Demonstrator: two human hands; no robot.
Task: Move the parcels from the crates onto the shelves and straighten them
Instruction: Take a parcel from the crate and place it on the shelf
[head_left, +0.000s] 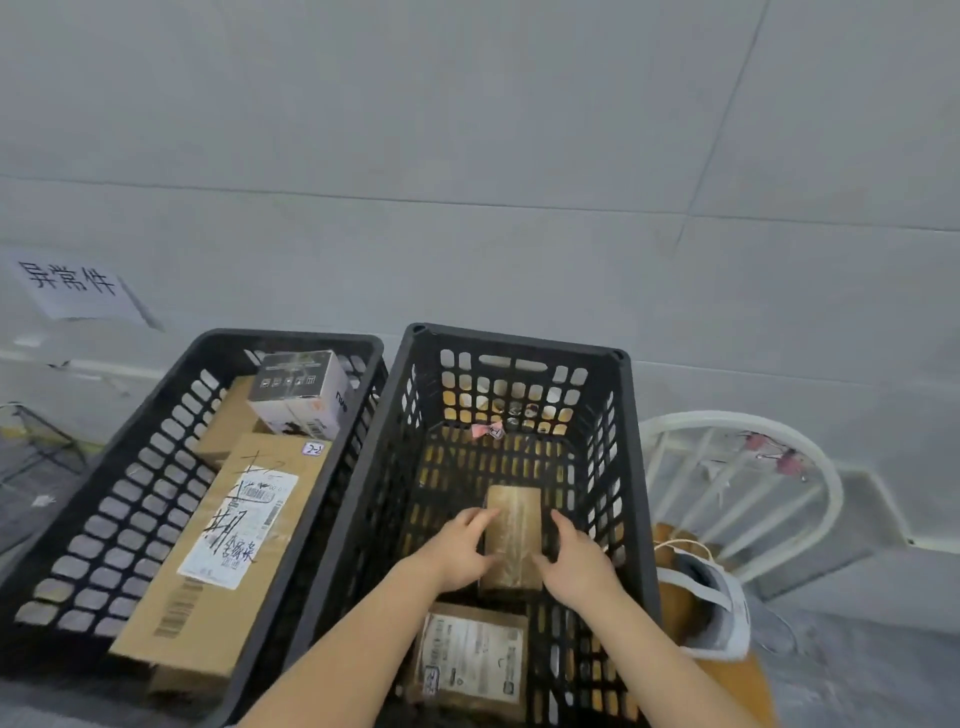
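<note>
A pale grey panelled wall fills the upper half of the frame, above a grey floor. 2 black plastic lattice crates stand side by side in the lower half. The left crate holds at least 3 parcels: a long flat cardboard box with a scribbled white label, a plain brown box under it, and a small glossy white carton at the far end. The right crate holds 2: a flat labelled parcel at the lower edge, and a small brown taped parcel at centre. The left hand and right hand grip this parcel's 2 long sides. 1 white spindle chair stands right. 1 paper sign hangs at left.
</note>
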